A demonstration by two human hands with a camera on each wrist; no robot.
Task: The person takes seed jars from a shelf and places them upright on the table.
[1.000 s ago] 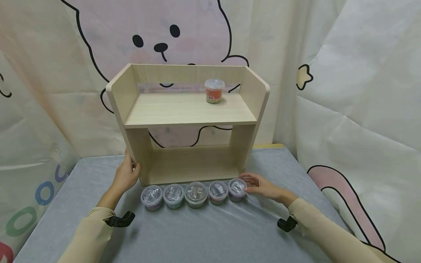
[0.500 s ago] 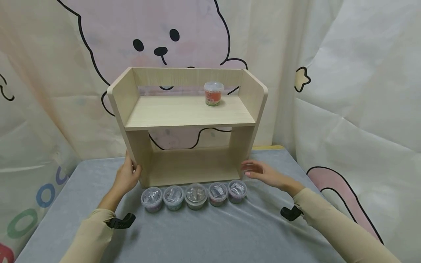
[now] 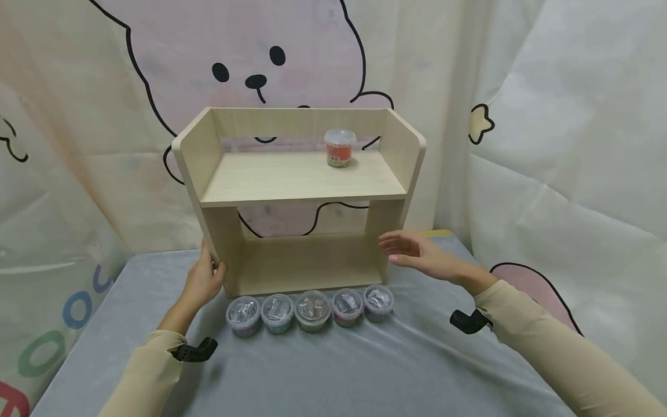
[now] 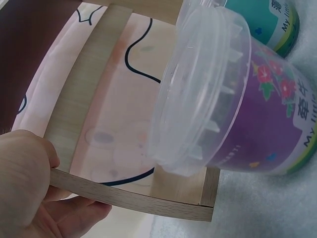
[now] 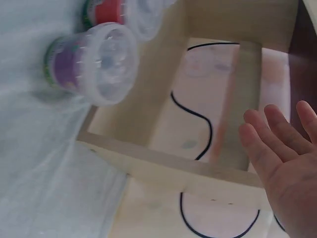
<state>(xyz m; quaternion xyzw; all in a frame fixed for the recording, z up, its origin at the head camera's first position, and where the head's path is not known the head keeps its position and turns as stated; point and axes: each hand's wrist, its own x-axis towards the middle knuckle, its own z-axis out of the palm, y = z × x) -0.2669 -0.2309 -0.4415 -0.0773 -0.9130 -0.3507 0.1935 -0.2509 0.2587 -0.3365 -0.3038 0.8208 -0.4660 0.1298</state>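
Note:
A pale wooden two-tier shelf [image 3: 302, 179] stands on the table. My left hand [image 3: 204, 281] grips the front edge of its left side panel, thumb on one face and fingers on the other, as the left wrist view shows. Beside the right panel, my right hand [image 3: 424, 255] is raised with fingers extended and nothing held; whether it touches the wood cannot be told. One clear-lidded tub with an orange label [image 3: 339, 152] sits on the upper tier, towards the right. Several more lidded tubs line up before the shelf, including a purple-labelled tub [image 4: 262, 119] at the left end.
Grey cloth covers the table [image 3: 312, 382]. Behind it and at both sides hang pale curtains [image 3: 563, 174] with cartoon prints. At the row's right end stands another purple-labelled tub [image 5: 67, 64], with a red-labelled tub [image 5: 106, 11] beside it.
My right hand has left the rightmost tub in the row and risen up along the shelf's right side. My left hand keeps its grip. The tubs have stayed in place.

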